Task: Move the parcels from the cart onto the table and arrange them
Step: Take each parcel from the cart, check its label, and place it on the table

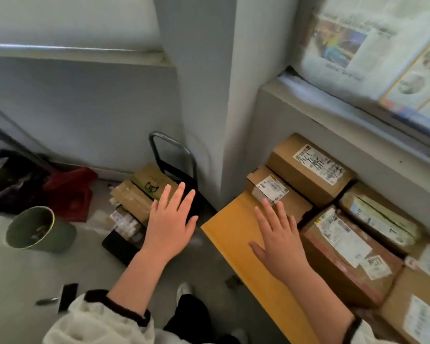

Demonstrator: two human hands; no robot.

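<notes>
The left hand (170, 219) is hanging flat, palm down, with its fingers straight and fanned apart, gripping nothing. Just beyond and below its fingertips the cart (119, 247) is sitting on the floor against the wall, its metal handle (174, 142) rising past the fingers. On the cart, out to the left of this hand, parcels are lying together: a cat-printed box (152, 183) nearest the fingertips, a taped box (132, 202) beside it, and a small labelled parcel (124, 223) level with the knuckles. The right hand (278, 242) is likewise spread wide and palm down, holding nothing, over the bare yellow table (231, 234); whether the palm is touching the surface cannot be told. Right at its fingertips a small brown box (276, 192) is resting on the table, and beyond that a larger box with a scribbled label (308, 170) is sitting against the wall. To the right of this hand a red-taped box (345, 254) is lying close to the little finger, with a pale green box (380, 219) behind it and another labelled carton (417, 309) nearer the right sleeve. Far out to the left of the left hand a green bin (40, 229) is standing on the floor, with a red dustpan (70, 192) and a black bag (13, 180) behind it. Newspaper (353, 43) is covering the window above the right hand.
</notes>
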